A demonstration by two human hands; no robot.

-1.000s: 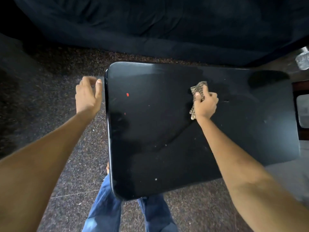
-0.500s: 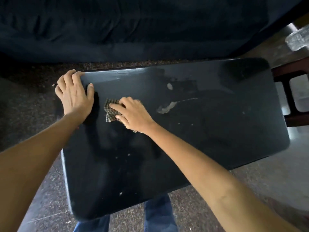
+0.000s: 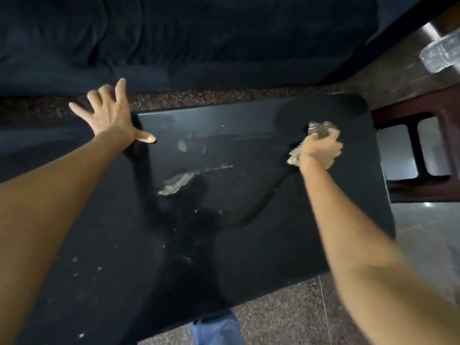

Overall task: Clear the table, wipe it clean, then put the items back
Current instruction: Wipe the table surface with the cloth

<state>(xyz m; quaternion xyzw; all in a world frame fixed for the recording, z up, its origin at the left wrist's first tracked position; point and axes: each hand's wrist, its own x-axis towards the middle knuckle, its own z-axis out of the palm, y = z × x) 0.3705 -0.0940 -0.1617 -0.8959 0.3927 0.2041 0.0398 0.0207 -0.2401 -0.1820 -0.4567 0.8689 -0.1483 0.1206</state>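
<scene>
A glossy black table (image 3: 249, 232) fills the middle of the view, with pale smears and small specks on its top. My right hand (image 3: 321, 150) grips a checked brown cloth (image 3: 321, 129) and presses it on the table near the far right corner. My left hand (image 3: 112, 115) lies with fingers spread at the table's far left corner, its thumb on the tabletop and its fingers reaching past the edge. No other items stand on the table.
A dark blue sofa (image 3: 174, 41) runs along the far side. A dark wooden frame (image 3: 423, 150) stands just right of the table, with a crinkled clear plastic thing (image 3: 443, 56) above it. Speckled stone floor (image 3: 286, 317) and my jeans (image 3: 216, 329) show below.
My right hand has swept the cloth from the table's left part across to its far right corner. My left hand has spread its fingers and shifted slightly off the far left corner.
</scene>
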